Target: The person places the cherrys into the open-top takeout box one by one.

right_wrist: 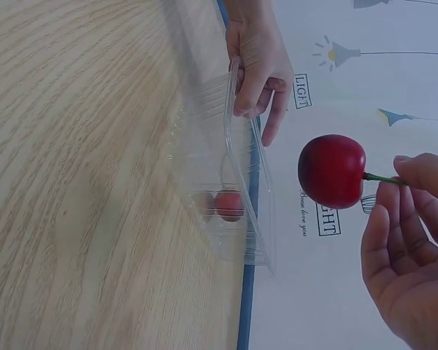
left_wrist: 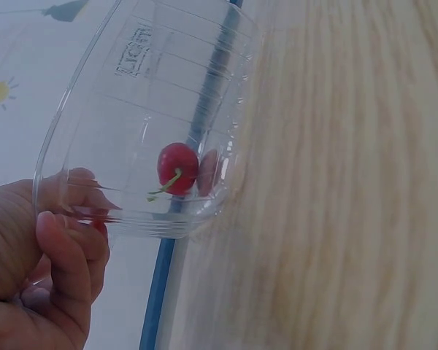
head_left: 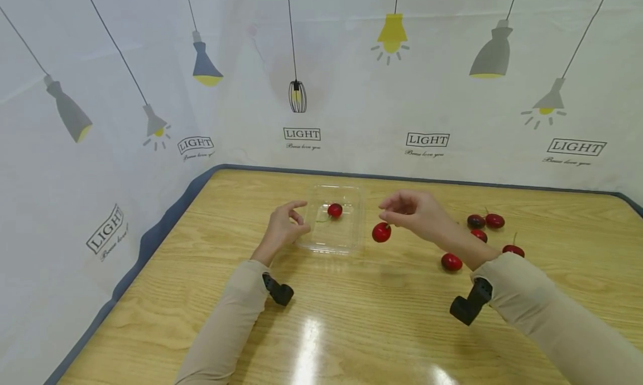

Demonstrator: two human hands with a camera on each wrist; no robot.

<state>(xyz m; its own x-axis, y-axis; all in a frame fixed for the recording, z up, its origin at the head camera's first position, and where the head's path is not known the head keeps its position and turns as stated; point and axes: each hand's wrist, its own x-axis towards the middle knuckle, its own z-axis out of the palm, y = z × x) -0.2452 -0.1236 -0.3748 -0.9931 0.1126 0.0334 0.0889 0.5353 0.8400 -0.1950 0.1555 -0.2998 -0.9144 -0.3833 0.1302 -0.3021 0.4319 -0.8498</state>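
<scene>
My left hand (head_left: 283, 226) pinches the near-left rim of a clear plastic container (head_left: 346, 245), thumb on one side of the wall and fingers on the other. One red cherry (left_wrist: 178, 168) with a green stem lies inside that container. To the right, my right hand (head_left: 417, 213) holds another red cherry (right_wrist: 332, 171) by its green stem, between thumb and fingertips. That cherry hangs in the air just right of the container, its fruit clear of the fingers in the right wrist view.
On the right of the wooden table (head_left: 382, 318) lie several more cherries, among them a bright red cherry (head_left: 451, 262) and a darker cherry (head_left: 475, 221); some sit close to my right forearm. A white curtain (head_left: 351, 95) printed with lamps stands behind the table's back and left edges.
</scene>
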